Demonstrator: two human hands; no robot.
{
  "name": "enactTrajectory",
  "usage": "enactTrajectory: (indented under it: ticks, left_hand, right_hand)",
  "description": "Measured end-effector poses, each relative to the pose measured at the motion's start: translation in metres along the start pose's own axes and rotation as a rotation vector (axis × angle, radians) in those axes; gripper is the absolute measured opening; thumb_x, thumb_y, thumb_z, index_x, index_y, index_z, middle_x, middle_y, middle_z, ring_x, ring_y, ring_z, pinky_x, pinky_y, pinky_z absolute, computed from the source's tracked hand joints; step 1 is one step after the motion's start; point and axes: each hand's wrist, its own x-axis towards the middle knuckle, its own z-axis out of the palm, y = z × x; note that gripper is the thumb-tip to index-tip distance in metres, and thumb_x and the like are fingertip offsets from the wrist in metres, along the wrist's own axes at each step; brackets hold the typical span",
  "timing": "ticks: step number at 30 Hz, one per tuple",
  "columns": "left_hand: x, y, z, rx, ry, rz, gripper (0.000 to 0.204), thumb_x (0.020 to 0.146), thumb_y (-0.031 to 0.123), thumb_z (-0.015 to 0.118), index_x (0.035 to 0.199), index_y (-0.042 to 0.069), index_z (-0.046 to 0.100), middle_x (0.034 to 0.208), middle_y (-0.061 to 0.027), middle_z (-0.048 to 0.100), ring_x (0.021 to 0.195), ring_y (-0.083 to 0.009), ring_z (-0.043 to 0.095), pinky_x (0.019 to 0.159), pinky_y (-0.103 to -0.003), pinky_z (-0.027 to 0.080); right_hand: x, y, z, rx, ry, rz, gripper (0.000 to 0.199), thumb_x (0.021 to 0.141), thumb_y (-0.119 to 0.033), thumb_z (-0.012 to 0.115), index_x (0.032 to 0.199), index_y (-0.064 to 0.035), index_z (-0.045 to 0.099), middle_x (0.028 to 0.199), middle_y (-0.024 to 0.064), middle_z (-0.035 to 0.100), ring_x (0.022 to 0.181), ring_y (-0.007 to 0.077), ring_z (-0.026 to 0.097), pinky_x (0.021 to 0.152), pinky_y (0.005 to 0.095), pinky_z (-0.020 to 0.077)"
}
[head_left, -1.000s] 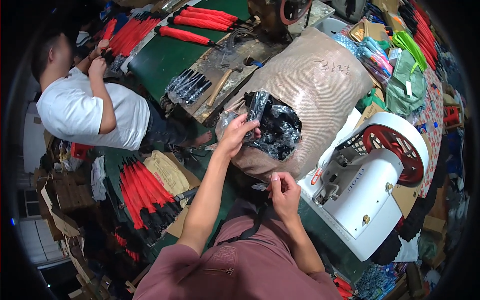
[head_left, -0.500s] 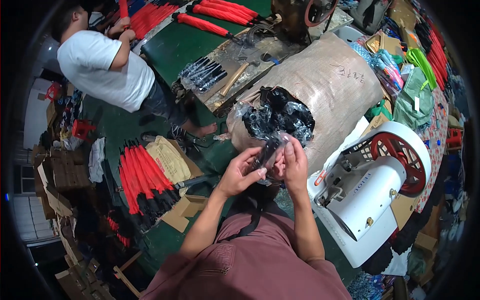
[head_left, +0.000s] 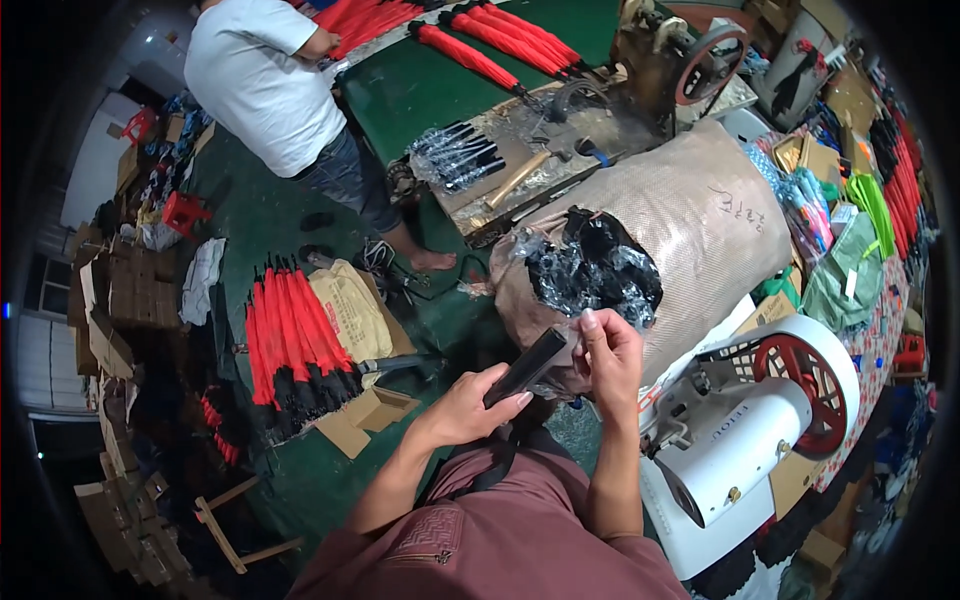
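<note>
My left hand [head_left: 462,410] is closed around a black, straight, bar-like piece [head_left: 528,366] that looks like an umbrella handle, its far end pointing up and away. Right beside it, my right hand [head_left: 612,362] pinches thumb against fingers at a bit of clear plastic film [head_left: 572,345] next to the piece. Just beyond both hands lies a big woven sack [head_left: 700,215] on its side. From its torn end bulge black pieces in crinkled clear plastic [head_left: 600,268].
Past the sack stands a workbench [head_left: 480,205] with a hammer [head_left: 520,178] and wrapped black handles [head_left: 455,158]. A white machine [head_left: 735,440] is close on my right. Red umbrellas [head_left: 290,335] lie at left, near a barefoot person in a white shirt [head_left: 262,80].
The black piece now shows bare in my left hand; before, it was blurred between both hands under clear plastic. My right hand has moved slightly right and down. The view has shifted.
</note>
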Motion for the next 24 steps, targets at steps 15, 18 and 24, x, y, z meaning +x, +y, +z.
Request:
enactTrajectory:
  ticks: [15,18,24]
  left_hand:
    - [-0.019,0.005,-0.020,0.036,-0.020,0.014,0.026,0.097,0.023,0.073,0.109,0.002,0.062,0.079,0.0003,0.056,0.073,-0.0076,0.049,0.064,-0.030,0.044]
    - [-0.021,0.004,-0.022,-0.004,0.015,0.032,0.027,0.097,0.023,0.074,0.109,0.002,0.062,0.080,-0.0001,0.056,0.074,-0.0076,0.049,0.065,-0.029,0.044]
    - [-0.017,-0.001,-0.022,-0.065,0.138,0.151,0.030,0.101,0.028,0.070,0.110,0.002,0.058,0.079,-0.0014,0.056,0.071,-0.0089,0.048,0.064,-0.030,0.045]
  right_hand:
    - [0.023,-0.015,0.012,-0.062,-0.144,0.087,0.039,0.106,-0.037,0.063,0.088,-0.0036,0.070,0.064,-0.0063,0.052,0.051,0.0016,0.043,0.046,0.0205,0.0304]
    - [0.028,-0.004,0.016,-0.064,-0.033,0.026,0.035,0.106,-0.035,0.065,0.093,-0.0021,0.069,0.068,-0.0038,0.057,0.054,0.0025,0.047,0.047,0.0208,0.0346]
    - [0.021,-0.003,0.056,0.559,-0.115,-0.018,0.047,0.109,-0.029,0.058,0.146,-0.0051,0.043,0.104,0.0097,0.060,0.081,0.0170,0.061,0.077,0.0353,0.0584]
